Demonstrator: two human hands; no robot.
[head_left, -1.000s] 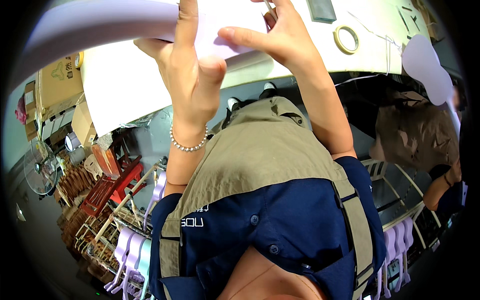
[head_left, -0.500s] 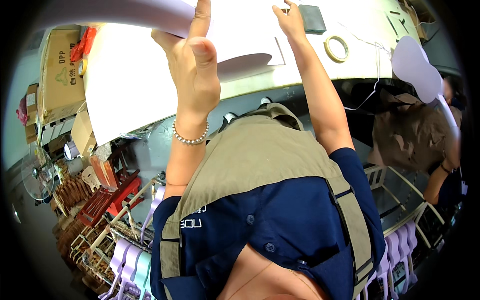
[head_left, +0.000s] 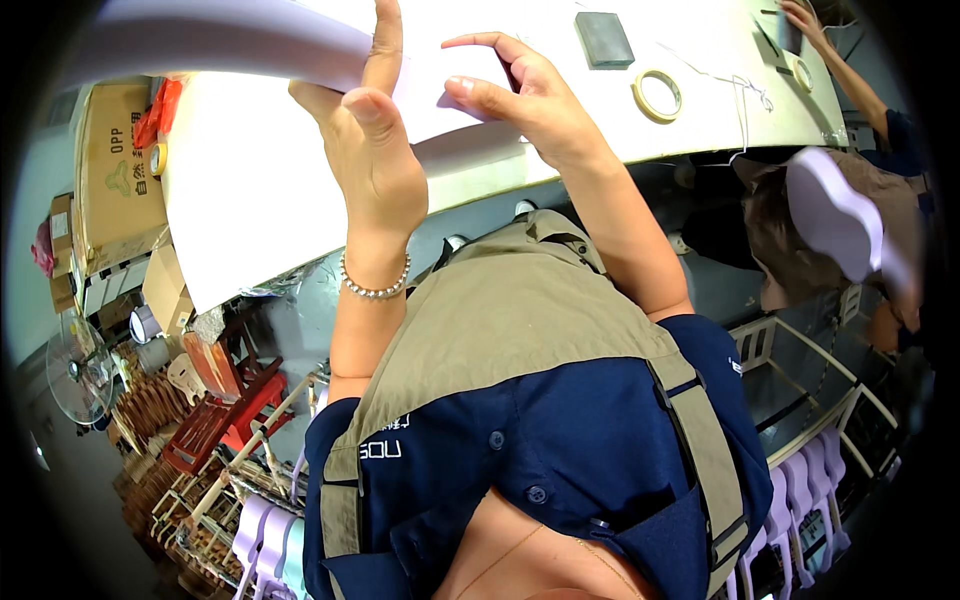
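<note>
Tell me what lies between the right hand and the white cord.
A tape roll lies between the right hand and the cord, in the head view.

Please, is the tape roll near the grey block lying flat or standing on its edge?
Lying flat: the tape roll shows its full ring, with white table visible through the hole.

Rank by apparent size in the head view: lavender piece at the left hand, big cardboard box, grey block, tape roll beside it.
Lavender piece
Cardboard box
Grey block and tape roll: too alike to rank
</note>
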